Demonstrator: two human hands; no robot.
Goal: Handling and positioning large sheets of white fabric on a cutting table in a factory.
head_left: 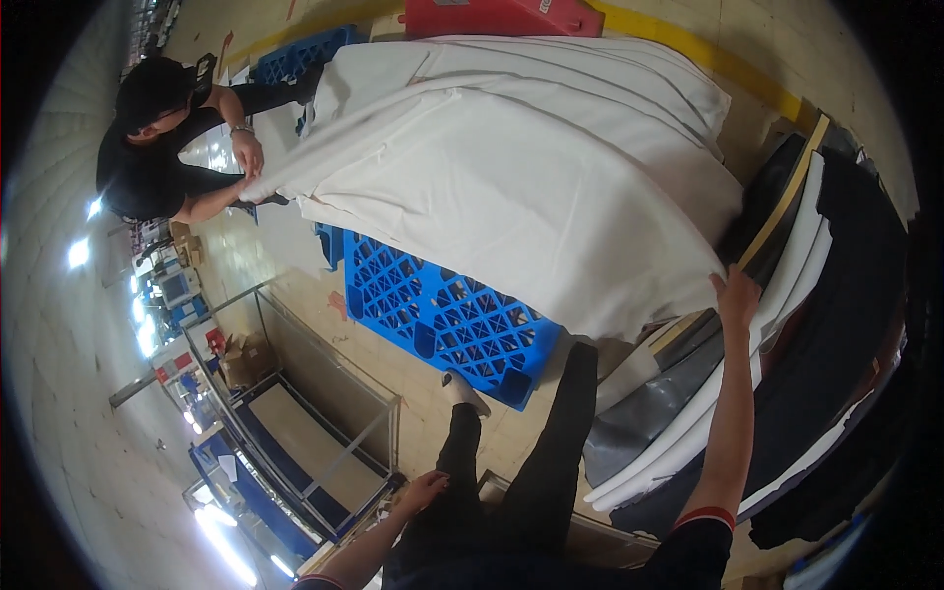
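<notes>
A large white sheet, looking like a leather hide, lies draped over a stack of similar pale sheets. My right hand is stretched out to the right, its fingers closed on the near right corner of that sheet. Close to my left thigh hangs my left hand, away from the sheet, with its fingers curled in and nothing visible in them. At the far left, a co-worker's hands are at the opposite end of the same sheet. Beneath the stack a blue plastic pallet sticks out toward me.
Black, white and grey sheets are piled on the right, with a wooden bar beside them. A metal-framed cart stands at the lower left. Beyond the stack sits a red barrier. My foot is near the pallet.
</notes>
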